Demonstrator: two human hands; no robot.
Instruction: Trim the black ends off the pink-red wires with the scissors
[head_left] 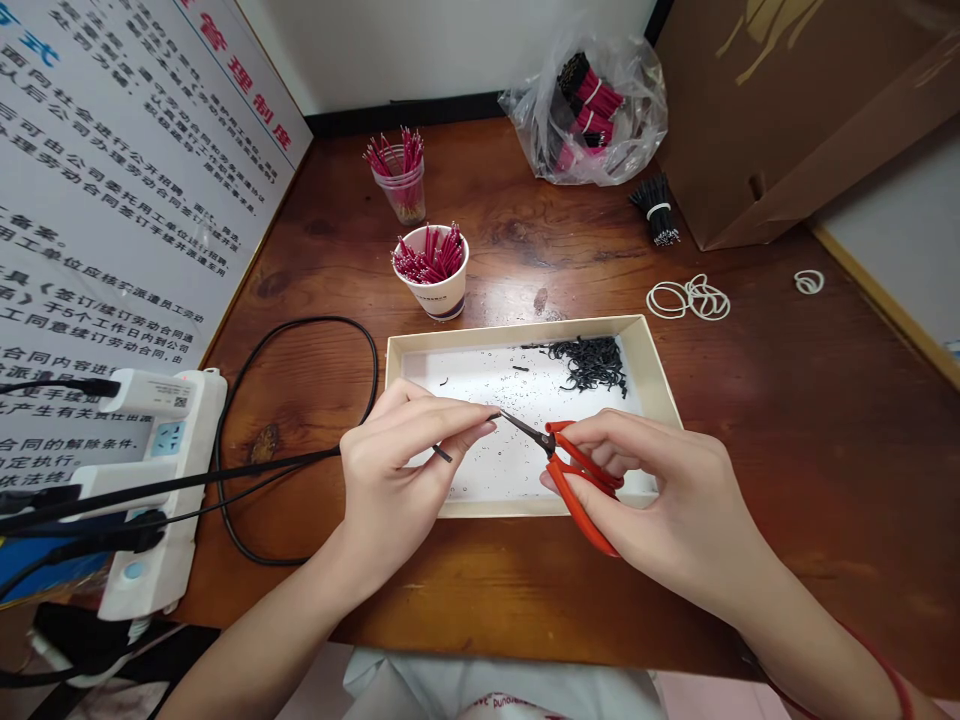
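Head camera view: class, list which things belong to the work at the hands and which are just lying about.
At work: left hand pinching a black wire; right hand holding red scissors; tray of black wire scraps.

Lying about: paper cup of red wires; plastic bag; rubber bands; power strip.

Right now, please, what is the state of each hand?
Left hand: closed, pinching a short black wire.
Right hand: closed, holding red-handled scissors.
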